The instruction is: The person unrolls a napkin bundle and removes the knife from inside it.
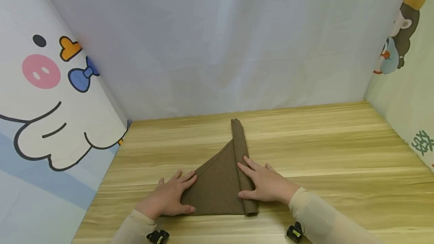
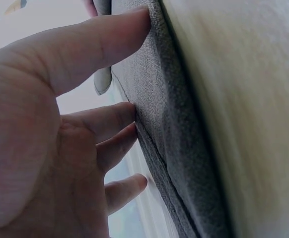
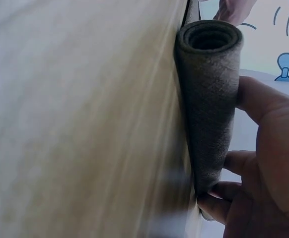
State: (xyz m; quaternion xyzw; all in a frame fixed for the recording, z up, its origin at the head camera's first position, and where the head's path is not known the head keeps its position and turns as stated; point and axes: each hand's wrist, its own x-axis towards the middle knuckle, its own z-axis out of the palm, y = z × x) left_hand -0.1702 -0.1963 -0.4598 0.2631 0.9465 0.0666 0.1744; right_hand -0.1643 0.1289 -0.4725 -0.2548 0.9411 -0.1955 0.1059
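Note:
A brown cloth (image 1: 217, 187) lies on the table, folded to a slanted shape, with its right side wound into a narrow roll (image 1: 240, 142). My left hand (image 1: 169, 197) rests on the cloth's left part, thumb near the front edge and fingers spread by the slanted edge. In the left wrist view, the thumb and fingertips touch the cloth (image 2: 159, 99). My right hand (image 1: 269, 182) lies across the roll, its fingertips and thumb reaching the roll's left side. The right wrist view shows the roll's spiral end (image 3: 209, 37), with the thumb and fingers against its side.
The wood-grain table (image 1: 339, 153) extends around the cloth. A pale curtain (image 1: 220, 48) hangs behind its back edge. Printed cartoon panels stand at left (image 1: 68, 116) and right (image 1: 407, 97). Small black devices sit by the left wrist (image 1: 158, 236) and right wrist (image 1: 295, 232).

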